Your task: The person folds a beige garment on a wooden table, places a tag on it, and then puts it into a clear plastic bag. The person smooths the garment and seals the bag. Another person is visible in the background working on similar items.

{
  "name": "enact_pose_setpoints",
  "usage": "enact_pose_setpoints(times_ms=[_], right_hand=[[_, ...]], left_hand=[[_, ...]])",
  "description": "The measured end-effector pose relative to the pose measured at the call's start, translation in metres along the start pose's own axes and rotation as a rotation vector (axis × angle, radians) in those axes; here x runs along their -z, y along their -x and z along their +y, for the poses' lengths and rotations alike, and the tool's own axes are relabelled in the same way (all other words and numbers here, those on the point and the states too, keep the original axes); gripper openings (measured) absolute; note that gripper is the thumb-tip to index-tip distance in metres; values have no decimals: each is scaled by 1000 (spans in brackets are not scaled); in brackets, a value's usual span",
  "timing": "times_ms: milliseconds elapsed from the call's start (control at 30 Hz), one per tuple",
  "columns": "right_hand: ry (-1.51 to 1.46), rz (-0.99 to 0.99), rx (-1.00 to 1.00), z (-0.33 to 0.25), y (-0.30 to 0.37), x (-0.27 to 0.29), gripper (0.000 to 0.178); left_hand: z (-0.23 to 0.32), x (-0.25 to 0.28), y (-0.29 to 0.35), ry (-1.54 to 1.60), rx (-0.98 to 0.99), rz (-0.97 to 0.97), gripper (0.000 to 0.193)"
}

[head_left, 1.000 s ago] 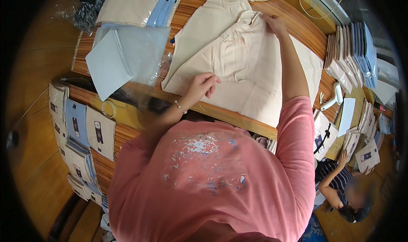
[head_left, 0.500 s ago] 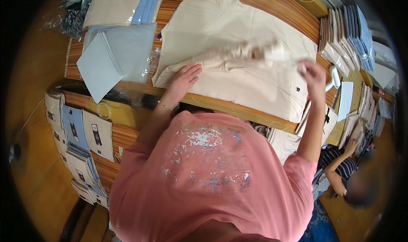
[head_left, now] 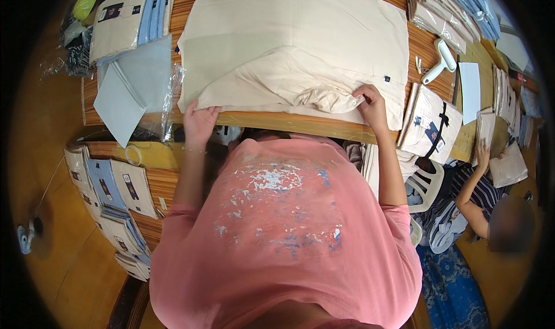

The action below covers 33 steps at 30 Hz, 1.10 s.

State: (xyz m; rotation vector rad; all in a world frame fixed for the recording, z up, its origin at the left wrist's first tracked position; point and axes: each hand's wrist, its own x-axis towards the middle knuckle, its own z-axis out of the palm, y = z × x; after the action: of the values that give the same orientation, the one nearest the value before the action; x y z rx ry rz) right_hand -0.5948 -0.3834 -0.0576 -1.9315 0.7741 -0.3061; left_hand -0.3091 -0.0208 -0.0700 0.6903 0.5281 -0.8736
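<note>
Bunched cloth is now down by the bench's front edge, right hand pinching it. Left hand sits at the near-left corner of the cream garment, can't tell if gripping. Garment's along that edge; I'd keep it taut, then smooth wrinkles.

From where I stand, a white lint roller lies at the table's right side, with a pale card strip beyond it and a cream packet tied with black ribbon nearby. Bagged cream stacks and blue ones stand further up. Over on the left, white cards rest on clear plastic bags, near a cream-and-blue pile. Below them are packaged shirts and a pale ring. A person in stripes works near a white chair.
</note>
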Motion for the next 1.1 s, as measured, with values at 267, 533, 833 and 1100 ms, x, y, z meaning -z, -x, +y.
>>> enact_pose_setpoints(times_ms=[267,533,833,1100], right_hand=[[140,-8,69,-23,2,12,35],[200,-37,23,-29,-20,39,45],[1160,183,237,18,-248,94,49],[1202,151,107,-42,-186,130,14]], left_hand=[[4,-5,66,8,-277,55,62],[-14,-65,23,-1070,-1209,236,55],[23,-213,-240,-1864,-1339,381,56],[65,-224,-178,-1513,-879,2,45]])
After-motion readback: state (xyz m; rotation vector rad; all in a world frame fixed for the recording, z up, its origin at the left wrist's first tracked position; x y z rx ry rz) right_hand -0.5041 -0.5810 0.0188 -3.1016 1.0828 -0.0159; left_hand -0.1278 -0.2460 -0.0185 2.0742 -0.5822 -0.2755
